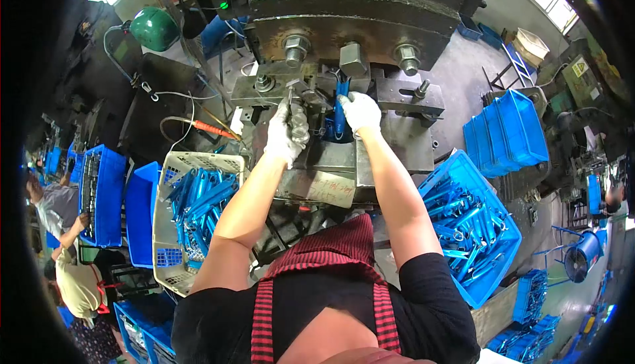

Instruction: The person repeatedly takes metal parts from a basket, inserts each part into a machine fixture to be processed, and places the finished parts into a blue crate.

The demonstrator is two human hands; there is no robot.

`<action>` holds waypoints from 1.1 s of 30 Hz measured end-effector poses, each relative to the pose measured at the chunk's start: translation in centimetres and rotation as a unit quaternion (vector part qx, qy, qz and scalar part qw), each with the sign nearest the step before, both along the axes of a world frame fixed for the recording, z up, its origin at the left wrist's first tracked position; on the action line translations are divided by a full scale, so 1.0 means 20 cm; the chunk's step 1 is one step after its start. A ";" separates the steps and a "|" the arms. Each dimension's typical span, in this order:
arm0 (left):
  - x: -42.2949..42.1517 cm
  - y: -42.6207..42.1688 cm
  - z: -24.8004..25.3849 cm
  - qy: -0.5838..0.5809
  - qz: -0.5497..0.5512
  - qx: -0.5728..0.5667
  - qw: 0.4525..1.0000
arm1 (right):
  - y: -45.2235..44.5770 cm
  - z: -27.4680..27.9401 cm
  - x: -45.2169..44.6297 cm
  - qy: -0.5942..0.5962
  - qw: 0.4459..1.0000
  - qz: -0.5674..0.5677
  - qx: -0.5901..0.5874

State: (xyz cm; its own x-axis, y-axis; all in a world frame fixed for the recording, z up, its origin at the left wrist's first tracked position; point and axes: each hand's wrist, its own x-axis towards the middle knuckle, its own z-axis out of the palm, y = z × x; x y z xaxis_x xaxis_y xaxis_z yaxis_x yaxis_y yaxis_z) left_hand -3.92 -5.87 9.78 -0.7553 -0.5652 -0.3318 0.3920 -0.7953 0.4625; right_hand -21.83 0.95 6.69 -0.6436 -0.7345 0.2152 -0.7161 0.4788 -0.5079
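Note:
A big dark press with large bolts stands in front of me, and on its bed sits a metal die (331,155). A blue metal part (342,109) stands in the slot at the middle of the die. My right hand (360,112), in a white glove, has its fingers closed on the upper right side of this part. My left hand (286,134), gloved too, is wrapped round a slim metal tool (290,96) left of the die opening. The lower ends of both the tool and the part are partly hidden.
A cream basket (159,231) of blue parts stands at my left, a blue crate (486,292) of similar parts at my right. Stacked blue crates (509,132) are farther right. An orange-handled tool (213,129) lies left of the press. Two people work at the far left.

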 end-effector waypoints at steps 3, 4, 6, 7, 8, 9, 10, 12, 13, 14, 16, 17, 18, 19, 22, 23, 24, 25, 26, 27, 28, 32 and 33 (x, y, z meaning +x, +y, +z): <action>0.02 -0.03 -0.05 -0.002 -0.023 -0.008 1.000 | 0.00 0.03 -0.01 -0.008 1.000 0.009 0.020; 0.02 -0.02 -0.04 -0.006 -0.026 -0.020 0.999 | -0.01 0.03 -0.02 -0.014 1.000 0.011 0.021; 0.00 0.00 -0.01 0.005 -0.055 -0.032 0.998 | -0.03 0.01 -0.05 -0.010 0.999 0.027 0.034; -0.01 0.02 0.01 -0.018 -0.050 -0.031 0.998 | -0.03 0.01 -0.07 -0.014 0.998 0.033 0.045; -0.03 0.04 0.03 -0.029 -0.042 -0.050 0.997 | -0.04 0.00 -0.09 -0.019 0.997 0.038 0.057; -0.04 0.05 0.03 -0.027 -0.045 -0.054 0.997 | -0.04 0.00 -0.09 -0.024 0.996 0.042 0.068; -0.05 0.05 0.03 -0.026 -0.049 -0.058 0.997 | -0.05 0.00 -0.09 -0.031 0.995 0.040 0.081; -0.08 0.07 0.04 -0.002 -0.088 -0.058 0.994 | -0.06 0.02 -0.09 -0.041 0.993 0.034 0.103; -0.11 0.10 0.04 -0.015 -0.091 -0.062 0.994 | -0.05 0.03 -0.08 -0.036 0.993 0.033 0.103; -0.15 0.13 0.05 -0.027 -0.095 -0.065 0.993 | -0.04 -0.01 -0.08 -0.027 0.998 0.029 0.056; -0.24 0.19 0.04 -0.028 -0.126 -0.040 0.991 | 0.01 -0.08 -0.07 -0.005 0.999 0.021 -0.039; -0.28 0.23 0.04 -0.014 -0.135 -0.022 0.991 | 0.08 -0.07 -0.07 -0.044 0.998 0.012 -0.031; -0.32 0.27 0.03 0.001 -0.145 -0.005 0.989 | 0.14 -0.15 -0.09 -0.193 0.970 0.014 -0.145; -0.38 0.33 0.00 -0.013 -0.121 0.005 0.993 | 0.24 -0.18 -0.09 -0.159 0.975 0.007 -0.153; -0.52 0.44 -0.18 -0.020 -0.150 0.013 0.988 | 0.61 -0.25 -0.05 -0.205 0.962 -0.067 -0.168; -0.55 0.47 -0.26 -0.070 -0.150 -0.046 0.985 | 0.72 -0.29 -0.04 -0.153 0.978 -0.070 -0.122; -0.62 0.48 -0.40 -0.171 -0.109 -0.046 0.978 | 0.86 -0.32 -0.04 -0.099 0.989 -0.083 -0.071; -0.57 0.49 -0.38 0.002 -0.158 0.003 0.987 | 0.98 -0.30 -0.01 -0.086 0.990 -0.104 -0.035; -0.56 0.50 -0.38 0.043 -0.177 0.016 0.983 | 1.12 -0.35 -0.01 -0.104 0.985 -0.125 -0.056; -0.58 0.47 -0.46 0.109 -0.217 0.108 0.964 | 1.25 -0.35 0.00 -0.125 0.978 -0.165 -0.039; -0.59 0.48 -0.44 0.005 -0.198 0.036 0.980 | 1.38 -0.36 0.00 -0.149 0.969 -0.197 -0.028; -0.58 0.53 -0.35 -0.108 -0.118 -0.025 0.987 | 1.87 -0.33 -0.12 -0.086 0.935 -0.332 0.092; -0.59 0.52 -0.38 -0.112 -0.129 -0.030 0.985 | 1.96 -0.29 -0.17 -0.073 0.915 -0.372 0.138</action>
